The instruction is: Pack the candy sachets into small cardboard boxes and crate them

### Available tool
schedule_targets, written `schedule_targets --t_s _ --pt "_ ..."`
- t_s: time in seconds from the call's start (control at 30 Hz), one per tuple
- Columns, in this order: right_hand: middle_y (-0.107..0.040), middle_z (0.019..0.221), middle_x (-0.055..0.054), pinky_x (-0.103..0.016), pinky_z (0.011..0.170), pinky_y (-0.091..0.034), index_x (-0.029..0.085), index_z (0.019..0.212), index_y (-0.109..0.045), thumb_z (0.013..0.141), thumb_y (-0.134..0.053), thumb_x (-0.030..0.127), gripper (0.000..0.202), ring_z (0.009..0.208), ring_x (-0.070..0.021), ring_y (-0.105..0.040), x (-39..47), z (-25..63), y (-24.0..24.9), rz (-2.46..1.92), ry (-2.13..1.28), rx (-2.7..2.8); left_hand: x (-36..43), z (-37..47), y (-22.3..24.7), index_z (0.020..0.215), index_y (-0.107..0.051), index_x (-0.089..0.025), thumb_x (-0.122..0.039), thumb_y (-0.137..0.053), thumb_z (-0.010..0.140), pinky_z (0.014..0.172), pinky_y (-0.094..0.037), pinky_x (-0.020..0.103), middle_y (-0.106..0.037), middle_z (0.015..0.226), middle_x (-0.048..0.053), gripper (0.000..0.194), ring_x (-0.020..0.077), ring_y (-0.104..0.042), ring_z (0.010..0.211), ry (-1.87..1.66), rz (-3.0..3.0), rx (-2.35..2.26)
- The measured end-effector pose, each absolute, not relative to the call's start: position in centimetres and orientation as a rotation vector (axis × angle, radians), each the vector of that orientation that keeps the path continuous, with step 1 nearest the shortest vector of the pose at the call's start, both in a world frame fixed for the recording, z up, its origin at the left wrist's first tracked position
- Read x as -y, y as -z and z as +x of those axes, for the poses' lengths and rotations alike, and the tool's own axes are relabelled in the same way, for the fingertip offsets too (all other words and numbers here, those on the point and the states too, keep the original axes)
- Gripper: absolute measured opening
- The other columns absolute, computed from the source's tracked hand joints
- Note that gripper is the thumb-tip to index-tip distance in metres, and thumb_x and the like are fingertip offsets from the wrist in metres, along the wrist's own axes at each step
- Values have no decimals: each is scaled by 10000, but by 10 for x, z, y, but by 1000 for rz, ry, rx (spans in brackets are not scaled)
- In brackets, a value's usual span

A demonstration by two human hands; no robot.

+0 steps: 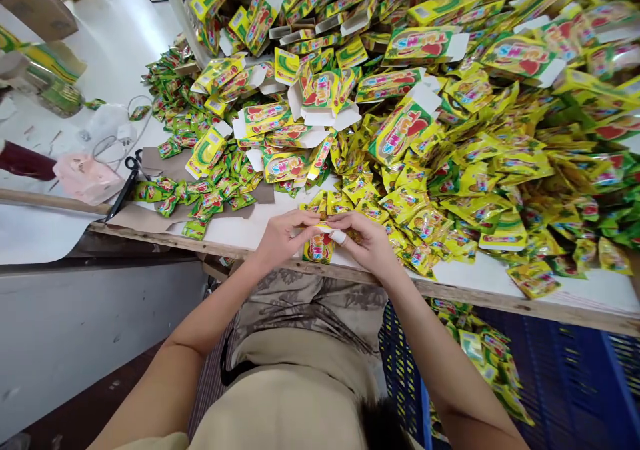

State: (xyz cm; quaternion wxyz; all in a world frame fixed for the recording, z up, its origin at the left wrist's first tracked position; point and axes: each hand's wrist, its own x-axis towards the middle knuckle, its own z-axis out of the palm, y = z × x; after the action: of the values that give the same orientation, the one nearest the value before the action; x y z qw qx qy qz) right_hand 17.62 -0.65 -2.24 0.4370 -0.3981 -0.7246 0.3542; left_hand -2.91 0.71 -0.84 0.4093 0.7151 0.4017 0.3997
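Both hands meet at the table's front edge around one small yellow-and-green printed carton (pixel 318 249). My left hand (pixel 286 235) pinches its upper left side between thumb and fingers. On the opposite side my right hand (pixel 365 238), with a white wrap on one finger, closes on the carton's top end. The fingers partly cover that end, so I cannot tell whether its flap is folded in. Just beyond the hands lie yellow candy packets (pixel 363 189). More packets spread to the right of my right hand.
Open printed cartons (pixel 405 127) are heaped at the back. Green packets (pixel 207 200) lie on brown cardboard at the left, beside black scissors (pixel 125 183). A pink plastic bag (pixel 87 178) is farther left. Below the table's right side stands a blue crate (pixel 555 363) near more packets.
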Motion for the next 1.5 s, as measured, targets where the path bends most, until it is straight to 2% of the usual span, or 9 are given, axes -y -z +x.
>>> schedule_targets --t_s 0.23,0.37,0.53,0.67,0.87,1.13,1.33,1.43,1.5 --pt "-674 862 -30 -308 691 -499 229 962 -611 875 -598 277 101 747 -166 -615 15 166 15 -1226 -860 1739 -9 -19 2 947 -670 -161 -305 -659 807 707 -553 251 -717 880 49 202 132 -669 756 -951 1667 -1101" --pt "-634 774 -10 -280 628 -471 215 913 -605 868 -603 306 102 687 -148 -579 14 164 14 -1270 -1018 1520 -11 -13 -2 833 -673 -154 -318 -668 791 628 -525 227 -698 754 21 169 113 -635 661 -954 1543 -1080" --pt "-669 803 -26 -308 676 -500 215 842 -632 847 -631 354 139 739 -167 -620 14 168 16 -1189 -1140 1445 -14 -20 -4 765 -698 -154 -343 -695 766 757 -548 291 -726 809 53 189 153 -669 773 -931 1505 -1008" --pt "-707 973 -62 -370 815 -524 230 946 -660 858 -623 352 155 914 -201 -654 20 173 18 -1128 -1115 1510 -10 -29 -1 892 -721 -175 -338 -701 767 842 -551 322 -724 972 81 206 185 -674 929 -891 1571 -965" --pt "-702 991 -70 -384 815 -547 247 948 -650 834 -650 385 179 960 -218 -656 28 172 25 -1125 -1085 1482 1 -27 8 996 -674 -177 -319 -688 789 837 -553 314 -685 1012 84 252 169 -661 918 -926 1562 -954" --pt "-677 939 -55 -355 749 -537 244 964 -612 861 -615 366 159 871 -201 -637 31 163 34 -1120 -1078 1519 -2 -24 13 798 -652 -170 -271 -686 790 803 -534 301 -677 913 71 107 166 -644 923 -1005 1644 -934" --pt "-656 987 -72 -363 727 -524 256 1103 -582 903 -518 401 255 848 -212 -626 40 185 6 -1285 -896 1490 7 -23 14 1185 -531 -206 -330 -701 781 849 -535 308 -642 1118 98 455 166 -655 949 -1037 1503 -995" --pt "-699 882 -89 -412 684 -520 309 948 -671 896 -465 502 287 776 -249 -662 73 261 -21 -1542 -895 1717 6 -36 12 1068 -602 -190 -345 -642 822 810 -529 292 -655 1053 86 293 163 -642 925 -1049 1602 -1170" --pt "-703 717 -107 -430 523 -476 357 794 -709 788 -529 643 338 565 -260 -637 101 318 -32 -1801 -801 1876 1 -48 13 968 -636 -185 -331 -604 842 737 -517 268 -663 972 67 195 150 -629 861 -1020 1684 -1359"
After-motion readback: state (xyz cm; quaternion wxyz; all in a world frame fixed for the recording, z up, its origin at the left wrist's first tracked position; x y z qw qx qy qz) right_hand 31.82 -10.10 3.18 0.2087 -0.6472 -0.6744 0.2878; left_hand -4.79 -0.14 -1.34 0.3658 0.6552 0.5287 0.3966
